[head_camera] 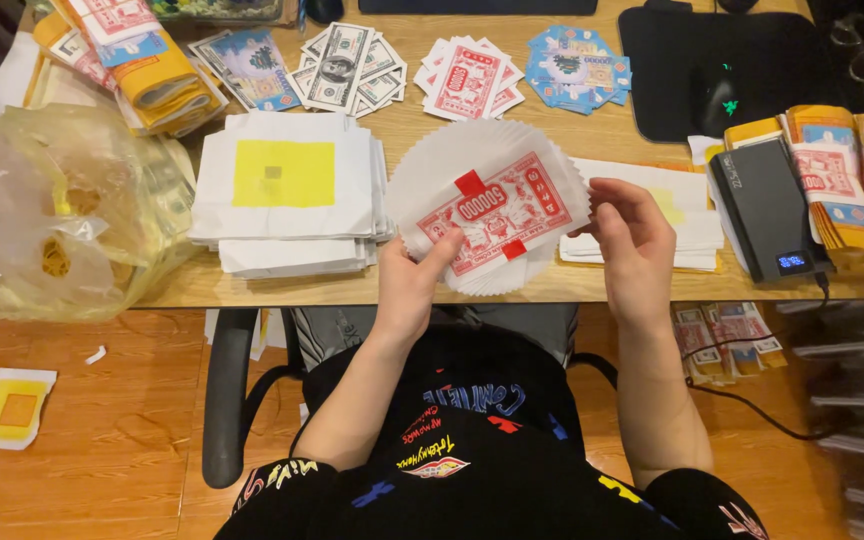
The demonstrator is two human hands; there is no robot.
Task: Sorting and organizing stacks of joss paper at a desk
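Desk (592,285) edge sits just beyond the fingers, white sheet stack (287,190) off left; paper fan (487,210) is held over it, left hand (414,280) pinching its lower edge, right hand (634,240) gripping the right rim to steady the spread.

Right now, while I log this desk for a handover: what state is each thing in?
Fanned paper stack: spread into a round fan, held in both hands.
Left hand: gripping the fan's lower edge.
Right hand: holding its right edge.
Power bank: display lit, cable attached.
Plastic bag: open, crumpled.
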